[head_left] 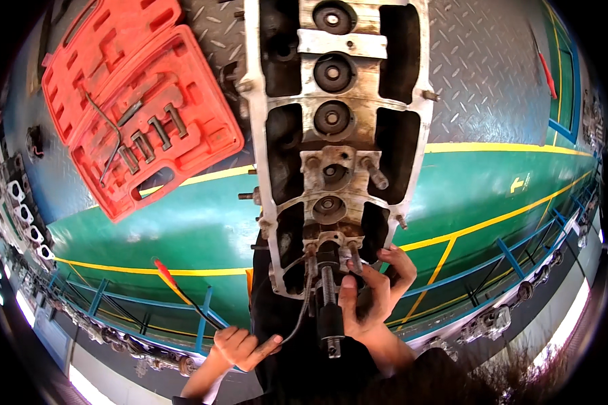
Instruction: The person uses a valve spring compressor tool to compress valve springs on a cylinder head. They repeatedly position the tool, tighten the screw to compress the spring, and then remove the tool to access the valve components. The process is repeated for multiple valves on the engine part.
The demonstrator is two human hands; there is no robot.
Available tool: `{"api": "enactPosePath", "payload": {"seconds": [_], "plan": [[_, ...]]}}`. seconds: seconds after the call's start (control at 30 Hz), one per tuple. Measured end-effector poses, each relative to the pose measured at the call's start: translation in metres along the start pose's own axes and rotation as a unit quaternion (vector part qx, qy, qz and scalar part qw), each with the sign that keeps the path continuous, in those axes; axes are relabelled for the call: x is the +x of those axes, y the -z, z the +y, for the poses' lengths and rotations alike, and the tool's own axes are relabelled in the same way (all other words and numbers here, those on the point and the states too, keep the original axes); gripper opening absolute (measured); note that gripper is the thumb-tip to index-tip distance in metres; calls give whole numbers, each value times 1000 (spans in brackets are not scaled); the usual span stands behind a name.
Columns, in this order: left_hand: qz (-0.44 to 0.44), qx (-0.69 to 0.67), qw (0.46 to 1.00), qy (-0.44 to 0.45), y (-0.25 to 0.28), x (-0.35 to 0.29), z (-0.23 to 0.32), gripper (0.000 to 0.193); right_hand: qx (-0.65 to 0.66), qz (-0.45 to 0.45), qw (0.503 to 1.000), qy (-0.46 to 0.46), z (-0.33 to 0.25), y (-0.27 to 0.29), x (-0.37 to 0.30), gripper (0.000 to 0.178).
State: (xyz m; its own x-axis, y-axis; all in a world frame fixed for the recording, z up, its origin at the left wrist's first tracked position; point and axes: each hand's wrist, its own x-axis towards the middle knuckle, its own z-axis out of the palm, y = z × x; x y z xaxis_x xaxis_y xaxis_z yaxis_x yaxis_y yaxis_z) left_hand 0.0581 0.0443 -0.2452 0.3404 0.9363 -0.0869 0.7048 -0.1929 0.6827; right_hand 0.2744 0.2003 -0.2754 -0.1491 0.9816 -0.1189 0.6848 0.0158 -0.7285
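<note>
Black metal and bright screw thread make up the long, slim tool [328, 287] standing at lower centre, its upper end at the bottom of the silvery metal cylinder head [253, 108]. Its long axis runs almost straight up and down the frame; the lower tip points to the bottom edge. The right hand [373, 297] is nearer, just to the right of it: thumb and fingers spread apart, the thumb beside the thread, though I cannot tell whether it touches. The left hand [240, 347], farther off at lower left, has its fingers curled tight around a thin dark flexible rod with a red-and-yellow handle [163, 271]. That handle points to the upper left; beyond the hand, the rod appears to bend upward toward the left side of the threaded tool.
</note>
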Motion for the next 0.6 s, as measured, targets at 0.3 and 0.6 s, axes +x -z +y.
{"api": "enactPosePath", "payload": {"seconds": [0.3, 0.6], "plan": [[35, 9, 999, -18, -8, 0, -6, 37, -15, 49, 999, 1, 5, -9, -6, 24], [49, 70, 994, -61, 0, 20, -41, 34, -28, 84, 996, -5, 7, -16, -8, 32]]}}
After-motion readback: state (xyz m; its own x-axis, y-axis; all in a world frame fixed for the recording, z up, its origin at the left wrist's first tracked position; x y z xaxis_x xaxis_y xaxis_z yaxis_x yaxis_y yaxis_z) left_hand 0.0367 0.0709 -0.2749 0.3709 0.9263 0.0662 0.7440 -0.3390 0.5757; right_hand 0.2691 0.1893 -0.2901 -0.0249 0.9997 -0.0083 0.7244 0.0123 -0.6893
